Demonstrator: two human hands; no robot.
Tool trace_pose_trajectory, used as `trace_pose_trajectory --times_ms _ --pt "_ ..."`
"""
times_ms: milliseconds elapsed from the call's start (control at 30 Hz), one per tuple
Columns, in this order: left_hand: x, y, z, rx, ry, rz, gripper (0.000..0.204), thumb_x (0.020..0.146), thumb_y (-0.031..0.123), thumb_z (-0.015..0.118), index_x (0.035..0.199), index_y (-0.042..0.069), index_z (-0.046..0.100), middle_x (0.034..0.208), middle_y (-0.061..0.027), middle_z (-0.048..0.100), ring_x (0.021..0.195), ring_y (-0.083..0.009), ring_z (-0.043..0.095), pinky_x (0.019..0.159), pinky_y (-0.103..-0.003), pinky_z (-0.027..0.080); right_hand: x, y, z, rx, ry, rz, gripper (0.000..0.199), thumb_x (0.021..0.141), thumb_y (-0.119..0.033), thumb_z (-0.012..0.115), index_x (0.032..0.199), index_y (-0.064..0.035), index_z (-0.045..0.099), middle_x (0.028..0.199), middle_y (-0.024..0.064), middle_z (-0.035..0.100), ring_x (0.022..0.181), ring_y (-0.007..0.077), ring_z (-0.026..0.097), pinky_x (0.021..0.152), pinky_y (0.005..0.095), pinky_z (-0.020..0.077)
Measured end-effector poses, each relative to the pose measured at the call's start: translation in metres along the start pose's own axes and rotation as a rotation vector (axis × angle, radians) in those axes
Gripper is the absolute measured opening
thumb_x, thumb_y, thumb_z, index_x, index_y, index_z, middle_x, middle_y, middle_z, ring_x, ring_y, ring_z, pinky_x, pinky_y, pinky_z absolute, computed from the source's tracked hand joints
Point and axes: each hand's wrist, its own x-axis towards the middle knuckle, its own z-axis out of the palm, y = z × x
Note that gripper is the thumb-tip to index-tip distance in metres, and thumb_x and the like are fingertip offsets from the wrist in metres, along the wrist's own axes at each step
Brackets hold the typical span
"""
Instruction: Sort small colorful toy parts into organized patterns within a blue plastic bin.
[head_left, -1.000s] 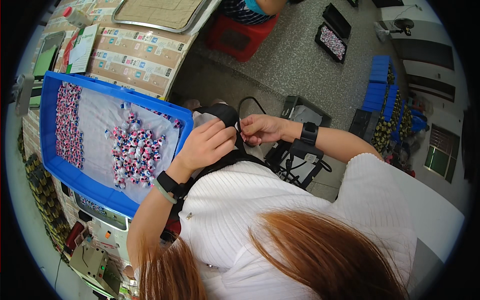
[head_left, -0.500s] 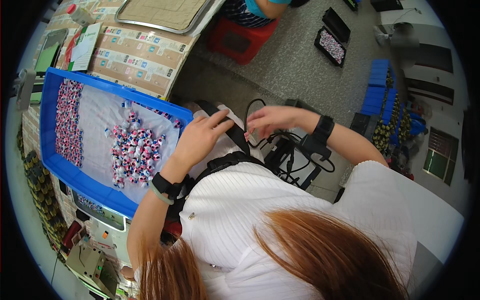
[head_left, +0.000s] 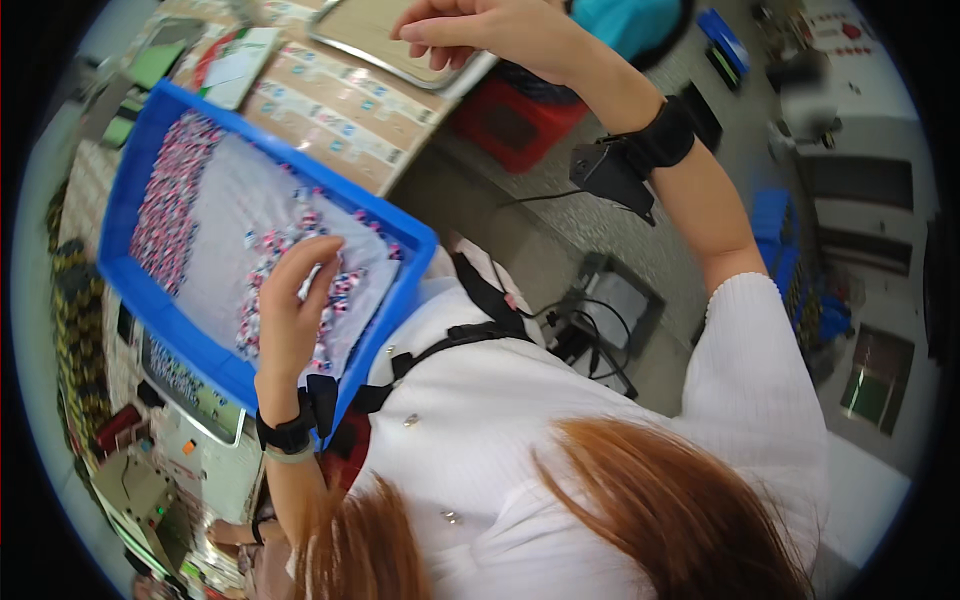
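The blue plastic bin (head_left: 122,235) holds a heap of small pink, white and blue pieces (head_left: 345,290) on a white liner sheet (head_left: 235,205). Packed rows of the same pieces (head_left: 172,205) fill its left end. Over the heap hovers my left hand (head_left: 288,305), fingers curved, thumb and forefinger apart; nothing shows clearly between them. Held high at the top of the head view is my right hand (head_left: 500,35), fingers loosely stretched and free of any object. It appears in front of a metal-rimmed tray (head_left: 350,50). Both wrists wear black straps.
A patterned table (head_left: 330,110) runs behind the bin, with papers (head_left: 243,68) on it. Beyond stands a red stool (head_left: 510,125) with a person in blue-green clothing (head_left: 625,25). Black cables (head_left: 600,320) hang near my lap. Another tray (head_left: 190,390) lies beside the bin.
My right hand has risen from near my lap to the far top. My left hand has moved from my waist to over the heap. The view has shifted.
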Motion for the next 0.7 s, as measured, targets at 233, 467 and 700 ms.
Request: trace_pose_trajectory --times_ms 233,467,700 --pt "-0.103 -0.102 -0.095 -0.159 0.594 -0.443 0.016 0.081 0.008 0.052 0.090 -0.003 0.058 0.083 -0.0079 0.061 0.079 -0.0117 0.056 0.067 -0.022 0.041 0.109 -0.053 0.115 0.037 -0.304 -0.089 0.027 0.082 -0.026 0.053 0.098 -0.0052 0.056 0.078 0.0014 0.057 0.068 0.0085 0.055 0.060 0.0206 0.0438" --pt "-0.101 -0.194 -0.129 -0.117 0.400 -0.567 0.019 0.076 0.013 0.055 0.087 -0.001 0.060 0.073 -0.0094 0.061 0.068 -0.0142 0.058 0.062 -0.025 0.045 0.210 0.037 0.258 -0.319 -0.604 0.322 0.032 0.080 -0.028 0.052 0.101 -0.0038 0.053 0.077 0.0068 0.057 0.075 0.0143 0.058 0.059 0.0292 0.0499" --pt "-0.062 -0.258 -0.077 0.241 0.094 -0.660 0.020 0.070 0.011 0.055 0.088 0.004 0.062 0.075 -0.0139 0.062 0.070 -0.0241 0.059 0.065 -0.034 0.046 0.184 0.130 0.360 -0.906 -0.555 -0.046 0.028 0.066 -0.016 0.059 0.087 0.0027 0.057 0.090 0.0239 0.057 0.079 0.0358 0.058 0.070 0.0403 0.0474"
